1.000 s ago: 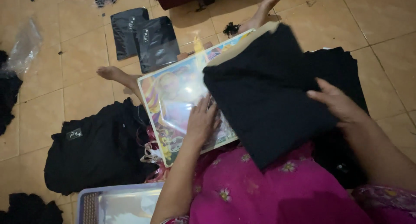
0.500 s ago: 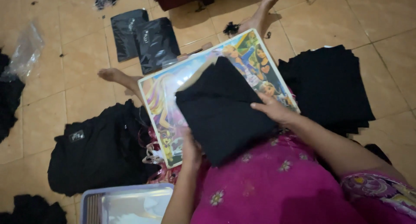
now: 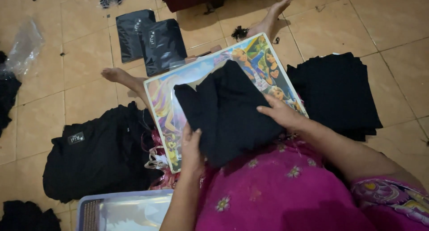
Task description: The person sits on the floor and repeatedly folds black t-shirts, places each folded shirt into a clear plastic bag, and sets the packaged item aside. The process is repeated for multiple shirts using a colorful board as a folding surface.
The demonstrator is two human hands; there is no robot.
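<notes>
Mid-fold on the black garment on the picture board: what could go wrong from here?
1. The folded black garment overhangs the near edge of the colourful picture board on the lap, so it may slip off or unfold if the left hand or right hand lifts.
2. The board rests on the legs, not the floor; a tilt could tip the fold toward the loose black clothes pile, mixing folded with unfolded.

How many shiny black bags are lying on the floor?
2. Both shiny black bags lie side by side on the tiles beyond the picture board: one farther left, one nearer the board, overlapping it slightly. More could be hidden under the cloth piles.
</notes>
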